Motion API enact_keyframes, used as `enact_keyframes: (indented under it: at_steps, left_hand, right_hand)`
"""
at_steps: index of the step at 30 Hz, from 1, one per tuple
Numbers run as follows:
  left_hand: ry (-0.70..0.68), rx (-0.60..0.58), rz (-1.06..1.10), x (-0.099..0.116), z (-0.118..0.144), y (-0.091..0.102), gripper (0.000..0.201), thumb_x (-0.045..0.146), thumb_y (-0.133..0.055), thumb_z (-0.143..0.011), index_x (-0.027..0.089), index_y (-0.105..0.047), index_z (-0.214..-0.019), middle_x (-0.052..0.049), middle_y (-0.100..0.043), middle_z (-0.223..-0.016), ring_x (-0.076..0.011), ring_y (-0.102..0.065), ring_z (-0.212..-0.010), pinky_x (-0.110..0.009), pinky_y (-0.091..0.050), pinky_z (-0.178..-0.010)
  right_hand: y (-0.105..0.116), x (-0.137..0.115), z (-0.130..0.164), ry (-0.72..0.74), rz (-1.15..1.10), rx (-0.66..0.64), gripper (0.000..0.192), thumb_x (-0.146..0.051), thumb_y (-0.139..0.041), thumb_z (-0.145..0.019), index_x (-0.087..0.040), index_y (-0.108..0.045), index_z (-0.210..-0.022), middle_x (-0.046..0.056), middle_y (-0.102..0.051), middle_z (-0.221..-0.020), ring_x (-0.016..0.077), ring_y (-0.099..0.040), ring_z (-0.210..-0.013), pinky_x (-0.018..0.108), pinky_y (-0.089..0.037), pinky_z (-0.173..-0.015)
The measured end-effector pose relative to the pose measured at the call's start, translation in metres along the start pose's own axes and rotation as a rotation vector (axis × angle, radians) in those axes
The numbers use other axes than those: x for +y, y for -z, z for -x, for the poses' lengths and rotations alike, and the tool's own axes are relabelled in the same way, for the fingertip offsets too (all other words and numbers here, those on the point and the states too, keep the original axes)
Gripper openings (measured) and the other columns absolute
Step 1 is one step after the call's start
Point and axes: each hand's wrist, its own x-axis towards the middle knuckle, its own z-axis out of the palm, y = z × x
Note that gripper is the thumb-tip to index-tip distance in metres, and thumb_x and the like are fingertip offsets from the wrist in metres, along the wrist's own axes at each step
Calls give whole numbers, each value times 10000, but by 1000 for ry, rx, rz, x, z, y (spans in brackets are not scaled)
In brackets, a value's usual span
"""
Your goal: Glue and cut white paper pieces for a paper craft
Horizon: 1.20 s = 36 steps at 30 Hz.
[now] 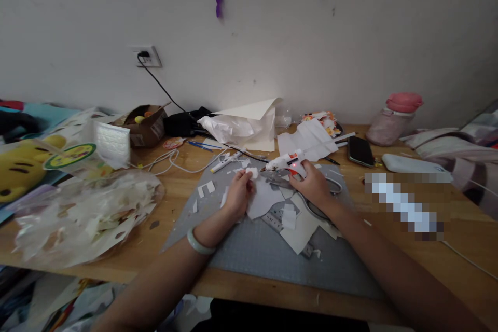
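My left hand [238,194] pinches a small white piece [252,172], perhaps paper, above the grey cutting mat [241,254]. My right hand [313,185] is wrapped round the handle of a white hot glue gun [286,160] with a small red light glowing on it. The gun's nozzle points left, close to the white piece; whether they touch I cannot tell. A clear glue stick sticks out of its back. Under the hands lie cut white paper scraps [266,199], a metal ruler [273,219] and scissors [334,185], partly hidden by my right hand.
A black cord [163,88] runs from the wall socket [150,56] toward the glue gun. At left lie a plastic bag [89,218] and a lidded cup [72,156]. A cardboard box [146,127] stands behind. On the right are a black case [360,151] and a pink-lidded jar [391,122].
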Motion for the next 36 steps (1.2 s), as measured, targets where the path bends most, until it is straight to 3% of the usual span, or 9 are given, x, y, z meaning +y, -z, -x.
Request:
enact_keyframes:
  at_steps: [36]
  left_hand:
    - [19,5,41,1,1,-1,123,166,-576,-739,197,-465,-695,76,-423,-552,-71,-385,-445,-187,-294,-427]
  right_hand:
    - [0,2,2,18,84,-78,307,-300,-487,-719,-157,-564,-979,121,-671,-845,275,-625,-736,316,-411,-592]
